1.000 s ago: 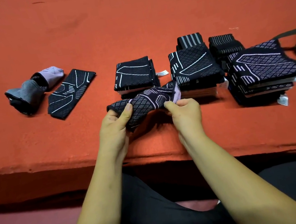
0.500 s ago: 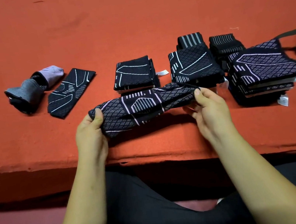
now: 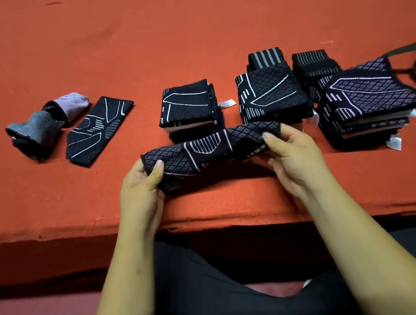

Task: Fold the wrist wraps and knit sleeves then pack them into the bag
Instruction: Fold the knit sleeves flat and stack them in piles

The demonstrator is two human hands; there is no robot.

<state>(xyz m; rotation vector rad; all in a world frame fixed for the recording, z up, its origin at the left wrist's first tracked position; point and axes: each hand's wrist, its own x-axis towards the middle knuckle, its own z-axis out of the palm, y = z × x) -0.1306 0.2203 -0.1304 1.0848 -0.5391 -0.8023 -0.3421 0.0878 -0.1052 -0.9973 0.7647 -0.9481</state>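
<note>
Black knit sleeve (image 3: 211, 151), lilac diamond-and-line pattern, stretched flat at frame centre; left hand (image 3: 140, 187) and right hand (image 3: 293, 154) pinching its ends

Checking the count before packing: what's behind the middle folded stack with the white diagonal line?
Behind the middle stack, a folded grey-striped black wrap stands partly visible. Its lower part is covered by the stack; anything beneath cannot be seen.
</note>
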